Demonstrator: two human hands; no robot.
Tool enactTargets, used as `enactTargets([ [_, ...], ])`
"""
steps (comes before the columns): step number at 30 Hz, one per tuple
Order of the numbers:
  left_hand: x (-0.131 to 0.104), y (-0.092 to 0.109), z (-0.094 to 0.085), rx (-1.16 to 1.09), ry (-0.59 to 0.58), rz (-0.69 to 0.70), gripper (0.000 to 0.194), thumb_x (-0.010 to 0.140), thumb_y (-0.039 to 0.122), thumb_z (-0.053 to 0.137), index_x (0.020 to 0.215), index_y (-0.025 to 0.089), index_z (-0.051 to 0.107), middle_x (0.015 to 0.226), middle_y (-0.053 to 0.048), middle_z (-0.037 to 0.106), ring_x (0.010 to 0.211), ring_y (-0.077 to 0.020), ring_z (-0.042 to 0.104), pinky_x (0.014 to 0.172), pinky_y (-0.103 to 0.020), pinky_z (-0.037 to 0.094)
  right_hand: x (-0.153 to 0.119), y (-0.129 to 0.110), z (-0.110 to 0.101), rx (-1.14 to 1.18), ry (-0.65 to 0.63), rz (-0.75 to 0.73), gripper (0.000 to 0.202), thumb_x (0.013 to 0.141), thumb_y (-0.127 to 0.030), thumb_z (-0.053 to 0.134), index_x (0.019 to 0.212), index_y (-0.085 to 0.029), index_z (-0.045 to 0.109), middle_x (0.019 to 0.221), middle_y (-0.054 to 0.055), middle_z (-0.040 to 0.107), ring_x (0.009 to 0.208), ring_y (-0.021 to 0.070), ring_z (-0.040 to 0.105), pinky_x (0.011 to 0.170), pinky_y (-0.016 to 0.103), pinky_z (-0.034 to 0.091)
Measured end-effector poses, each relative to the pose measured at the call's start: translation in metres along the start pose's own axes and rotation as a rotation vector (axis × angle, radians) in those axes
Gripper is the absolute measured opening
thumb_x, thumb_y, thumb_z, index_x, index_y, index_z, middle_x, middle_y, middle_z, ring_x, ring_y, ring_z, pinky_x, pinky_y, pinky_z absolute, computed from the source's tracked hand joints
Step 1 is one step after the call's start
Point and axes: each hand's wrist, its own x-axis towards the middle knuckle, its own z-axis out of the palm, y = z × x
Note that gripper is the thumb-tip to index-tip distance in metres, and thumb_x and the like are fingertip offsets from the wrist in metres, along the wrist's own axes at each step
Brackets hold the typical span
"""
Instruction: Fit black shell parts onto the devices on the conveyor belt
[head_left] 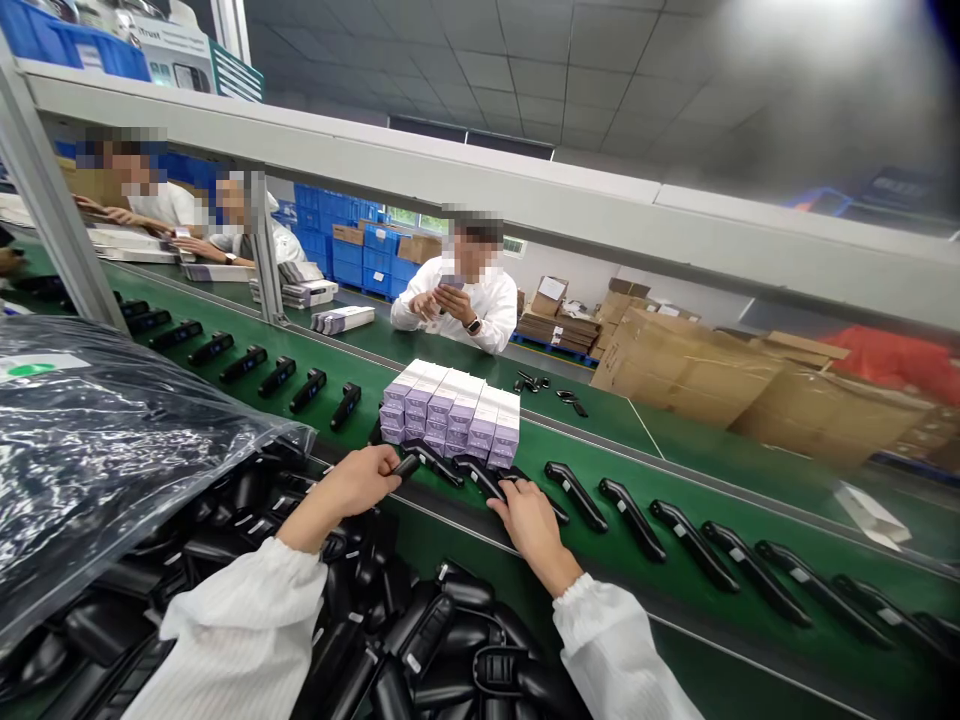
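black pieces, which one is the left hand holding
The black piece pinched in the left hand, near the purple boxes; the right hand is at a different one.

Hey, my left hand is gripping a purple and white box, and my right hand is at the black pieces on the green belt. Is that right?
Not quite: the head view shows your left hand with its fingers on a black piece, not a box. Your right hand is indeed at the black pieces on the green belt.
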Motion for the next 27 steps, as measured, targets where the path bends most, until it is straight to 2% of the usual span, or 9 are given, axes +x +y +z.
enactTargets([
  [3, -0.019, 0.016, 0.018, -0.283, -0.122, 0.097, 0.021, 0.077, 0.039, 0.055, 0.085, 0.021, 0.052, 0.086, -0.001, 0.065, 0.085, -0.0186, 0.066, 0.077, -0.027, 0.052, -0.01, -0.011, -0.019, 0.332, 0.045, 0.0, 0.043, 0.093, -0.043, 0.055, 0.125, -0.016, 0.061, 0.116, 0.015, 0.065, 0.105, 0.0279, 0.06, 0.095, 0.041, 0.046],
  [5, -0.029, 0.024, 0.035, -0.568, -0.218, 0.137, 0.027, 0.074, 0.041, 0.06, 0.087, 0.02, 0.051, 0.093, -0.002, 0.065, 0.087, -0.0174, 0.066, 0.079, -0.028, 0.053, -0.015, -0.027, -0.027, 0.717, -0.041, -0.027, 0.041, 0.09, -0.044, 0.058, 0.123, -0.02, 0.062, 0.114, 0.01, 0.067, 0.097, 0.0232, 0.064, 0.09, 0.037, 0.05],
  [7, -0.034, 0.029, 0.051, -0.727, -0.238, 0.174, 0.03, 0.075, 0.042, 0.062, 0.092, 0.02, 0.052, 0.1, -0.003, 0.065, 0.09, -0.0176, 0.065, 0.08, -0.029, 0.053, -0.017, -0.044, -0.028, 1.051, -0.156, -0.037, 0.035, 0.086, -0.041, 0.061, 0.114, -0.022, 0.067, 0.105, 0.006, 0.07, 0.092, 0.021, 0.065, 0.084, 0.034, 0.052],
  [9, -0.034, 0.03, 0.061, -0.565, -0.124, 0.215, 0.025, 0.081, 0.041, 0.057, 0.095, 0.02, 0.053, 0.1, -0.004, 0.067, 0.088, -0.0178, 0.066, 0.077, -0.029, 0.051, -0.013, -0.056, -0.024, 1.241, -0.221, 0.008, 0.03, 0.083, -0.039, 0.063, 0.106, -0.022, 0.068, 0.095, 0.004, 0.069, 0.089, 0.0206, 0.065, 0.078, 0.033, 0.054],
  [11, -0.034, 0.027, 0.062, -0.303, 0.024, 0.23, 0.018, 0.087, 0.038, 0.049, 0.091, 0.02, 0.054, 0.091, -0.004, 0.068, 0.084, -0.0186, 0.065, 0.076, -0.029, 0.049, -0.006, -0.058, -0.017, 1.287, -0.241, 0.075, 0.028, 0.081, -0.038, 0.063, 0.103, -0.021, 0.067, 0.092, 0.003, 0.066, 0.085, 0.02, 0.063, 0.07, 0.031, 0.054],
  [14, -0.035, 0.015, 0.055, -0.096, 0.127, 0.19, 0.021, 0.091, 0.035, 0.043, 0.084, 0.021, 0.056, 0.087, -0.005, 0.066, 0.083, -0.0212, 0.063, 0.075, -0.032, 0.046, 0.01, -0.045, -0.01, 1.023, -0.18, 0.046, 0.022, 0.084, -0.031, 0.057, 0.101, -0.021, 0.065, 0.095, 0.003, 0.064, 0.085, 0.0185, 0.061, 0.073, 0.032, 0.053],
  [18, -0.043, 0.002, 0.046, 0.364, 0.115, 0.026, 0.028, 0.088, 0.038, 0.054, 0.104, 0.016, 0.061, 0.108, -0.014, 0.065, 0.104, -0.0316, 0.061, 0.077, -0.037, 0.048, 0.029, -0.027, -0.006, 0.394, -0.124, -0.121, 0.024, 0.087, -0.014, 0.05, 0.102, -0.021, 0.067, 0.108, 0.006, 0.063, 0.097, 0.0179, 0.059, 0.092, 0.031, 0.045],
  [20, -0.047, 0.0, 0.046, 0.516, 0.077, -0.031, 0.033, 0.089, 0.037, 0.054, 0.111, 0.012, 0.06, 0.11, -0.018, 0.064, 0.106, -0.0352, 0.06, 0.078, -0.042, 0.05, 0.033, -0.023, -0.003, 0.224, -0.155, -0.142, 0.03, 0.089, -0.011, 0.046, 0.109, -0.02, 0.066, 0.111, 0.007, 0.065, 0.102, 0.0197, 0.059, 0.092, 0.03, 0.043],
  [27, -0.05, 0.006, 0.052, 0.534, 0.021, -0.007, 0.028, 0.091, 0.028, 0.047, 0.109, 0.012, 0.062, 0.11, -0.017, 0.064, 0.105, -0.0324, 0.062, 0.083, -0.042, 0.05, 0.02, -0.019, 0.011, -0.097, -0.119, -0.168, 0.055, 0.089, -0.007, 0.038, 0.143, -0.013, 0.047, 0.111, 0.014, 0.068, 0.107, 0.0288, 0.051, 0.092, 0.036, 0.04],
])
